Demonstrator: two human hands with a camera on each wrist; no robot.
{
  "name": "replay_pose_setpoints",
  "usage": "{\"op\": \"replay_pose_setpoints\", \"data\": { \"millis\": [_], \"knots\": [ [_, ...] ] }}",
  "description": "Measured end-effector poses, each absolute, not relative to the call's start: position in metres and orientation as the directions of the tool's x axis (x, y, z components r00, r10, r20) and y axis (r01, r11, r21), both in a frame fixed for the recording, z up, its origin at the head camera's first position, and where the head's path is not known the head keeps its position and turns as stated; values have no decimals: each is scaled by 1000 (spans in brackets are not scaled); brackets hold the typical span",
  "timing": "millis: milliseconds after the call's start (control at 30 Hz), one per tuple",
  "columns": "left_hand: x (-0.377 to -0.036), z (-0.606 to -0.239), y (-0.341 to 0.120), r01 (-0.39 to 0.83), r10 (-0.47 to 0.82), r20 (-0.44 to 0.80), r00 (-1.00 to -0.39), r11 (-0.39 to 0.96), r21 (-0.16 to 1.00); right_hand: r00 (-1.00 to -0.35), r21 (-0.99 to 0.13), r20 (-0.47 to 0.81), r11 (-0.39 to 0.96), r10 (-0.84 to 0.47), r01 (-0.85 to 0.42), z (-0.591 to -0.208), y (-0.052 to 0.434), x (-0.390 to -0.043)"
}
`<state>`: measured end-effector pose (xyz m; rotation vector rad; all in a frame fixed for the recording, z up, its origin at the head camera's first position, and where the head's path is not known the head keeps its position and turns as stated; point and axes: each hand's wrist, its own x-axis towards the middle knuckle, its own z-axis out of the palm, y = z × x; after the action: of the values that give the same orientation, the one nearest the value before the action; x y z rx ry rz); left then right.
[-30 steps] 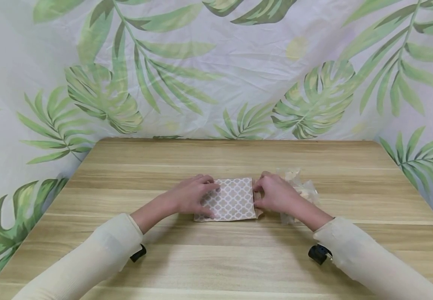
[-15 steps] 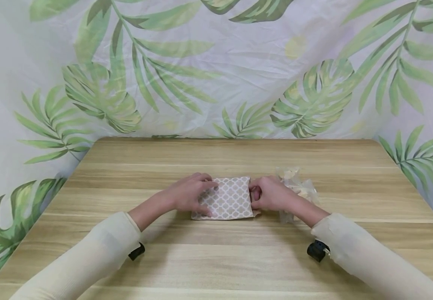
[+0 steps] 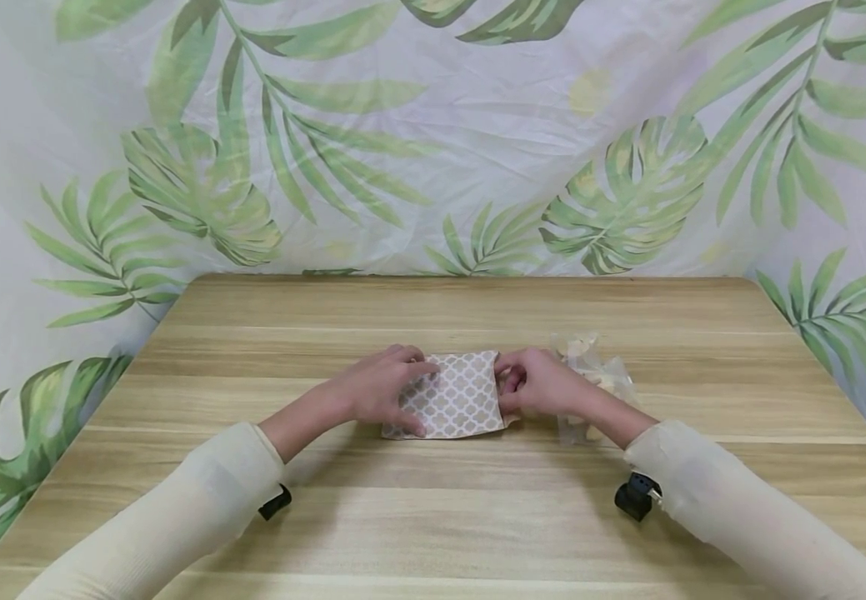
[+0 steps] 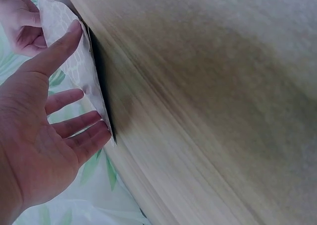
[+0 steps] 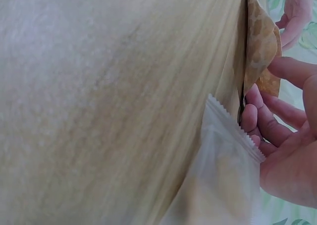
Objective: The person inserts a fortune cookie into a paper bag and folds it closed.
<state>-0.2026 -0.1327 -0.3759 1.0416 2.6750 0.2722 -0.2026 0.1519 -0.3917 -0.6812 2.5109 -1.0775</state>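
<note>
A paper bag (image 3: 458,400) with a white lattice print lies flat on the table, its mouth towards the right. My left hand (image 3: 387,386) rests on the closed end, thumb and fingers spread; in the left wrist view the thumb (image 4: 59,49) lies along the print. My right hand (image 3: 545,383) is at the mouth, with some fingertips hidden by the upper layer in the head view. In the right wrist view the mouth bulges apart, showing the brown inner side (image 5: 270,81), and the right thumb (image 5: 294,71) touches its rim.
Clear plastic packets (image 3: 599,385) with pale contents lie just right of the bag, partly behind the right forearm; one packet (image 5: 218,180) is close below the right hand in its wrist view. The wooden table (image 3: 433,517) meets a leaf-print cloth (image 3: 372,167) at the back.
The right fingers have moved left, further into the bag's mouth, and the upper layer lifts slightly there. The left hand stays on the bag.
</note>
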Motion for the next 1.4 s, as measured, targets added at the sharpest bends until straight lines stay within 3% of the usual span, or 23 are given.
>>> {"op": "replay_pose_setpoints", "data": {
  "millis": [633, 1200, 1400],
  "knots": [
    [-203, -376, -130, 641, 690, -170, -704, 719, 268, -836, -784, -116, 566, -536, -255, -392, 150, -206],
    [-200, -380, -130, 642, 686, -151, -711, 722, 257, -859, -808, -235, 583, -455, -88, -390, 145, -207],
    [-200, -381, -131, 640, 685, -142, -714, 722, 264, -834, -837, -256, 544, -489, -62, -388, 146, -207]
  ]
}}
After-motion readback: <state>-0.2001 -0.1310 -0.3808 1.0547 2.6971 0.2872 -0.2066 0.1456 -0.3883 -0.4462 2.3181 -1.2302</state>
